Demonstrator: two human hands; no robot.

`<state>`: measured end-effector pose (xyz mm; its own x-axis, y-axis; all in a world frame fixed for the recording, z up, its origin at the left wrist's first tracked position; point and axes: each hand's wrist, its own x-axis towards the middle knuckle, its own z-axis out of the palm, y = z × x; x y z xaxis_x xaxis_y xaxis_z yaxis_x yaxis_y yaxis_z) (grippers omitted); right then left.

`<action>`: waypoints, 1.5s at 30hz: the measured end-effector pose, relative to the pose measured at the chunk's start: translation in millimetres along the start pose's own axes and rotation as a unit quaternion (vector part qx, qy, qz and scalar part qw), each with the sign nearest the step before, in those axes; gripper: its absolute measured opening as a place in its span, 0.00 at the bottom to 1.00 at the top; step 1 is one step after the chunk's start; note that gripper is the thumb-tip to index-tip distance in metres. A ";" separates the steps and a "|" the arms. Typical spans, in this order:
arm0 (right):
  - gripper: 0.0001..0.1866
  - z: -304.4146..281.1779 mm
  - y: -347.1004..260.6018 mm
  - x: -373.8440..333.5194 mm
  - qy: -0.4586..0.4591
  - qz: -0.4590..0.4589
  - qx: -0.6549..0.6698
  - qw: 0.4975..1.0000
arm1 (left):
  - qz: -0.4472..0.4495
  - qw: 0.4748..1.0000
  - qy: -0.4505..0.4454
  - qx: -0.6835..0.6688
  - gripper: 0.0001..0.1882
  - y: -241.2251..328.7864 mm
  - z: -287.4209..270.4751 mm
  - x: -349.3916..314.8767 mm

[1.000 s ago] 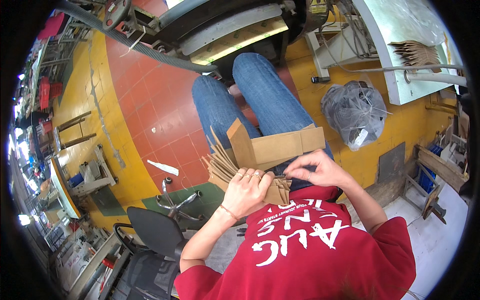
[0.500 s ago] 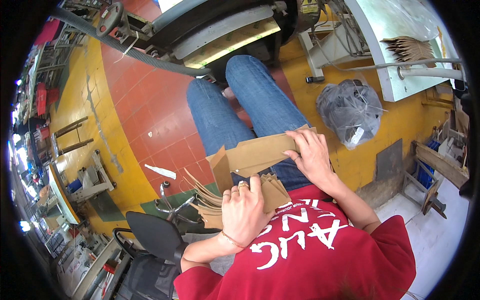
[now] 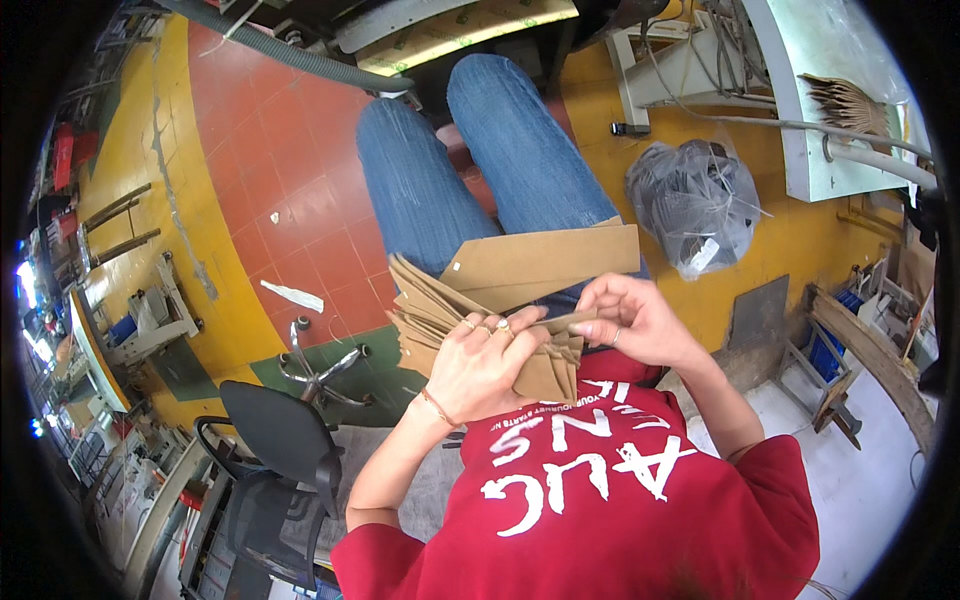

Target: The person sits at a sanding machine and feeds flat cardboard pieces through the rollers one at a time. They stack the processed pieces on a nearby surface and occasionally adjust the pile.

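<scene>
A fanned stack of folded brown card-like pieces rests at my lap. My left hand lies over this stack with its fingers curled round it, rings and a bracelet showing. At the stack's right end my right hand pinches the edge of one brown piece between thumb and fingers. Beyond both hands, a single flat brown piece with an angled left end stretches across my thighs, apart from the fingers. The lower side of the stack and my left thumb are hidden.
A dark-filled clear plastic bag sits on the floor at right. Above it, a pale table holds another brown stack. A black office chair stands at lower left. A grey hose and machine cross the far side.
My right hand has let go of the flat piece on my thighs and come nearer, now pinching a piece at the stack. My left hand has closed over the stack. The view has shifted.
</scene>
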<state>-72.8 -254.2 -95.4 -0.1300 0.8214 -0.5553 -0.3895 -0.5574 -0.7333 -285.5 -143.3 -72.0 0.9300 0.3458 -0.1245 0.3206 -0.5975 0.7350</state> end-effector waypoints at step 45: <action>0.09 -10.0 -21.8 18.6 -0.197 0.103 -0.053 0.974 | 0.085 0.987 0.070 0.116 0.10 5.0 21.9 -20.4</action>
<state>-57.6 -228.0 -93.6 -0.5432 0.6616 -0.5169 -0.2237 -0.7074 -0.6705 -299.0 -169.2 -80.3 0.9448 0.3141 0.0930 0.2105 -0.7997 0.5623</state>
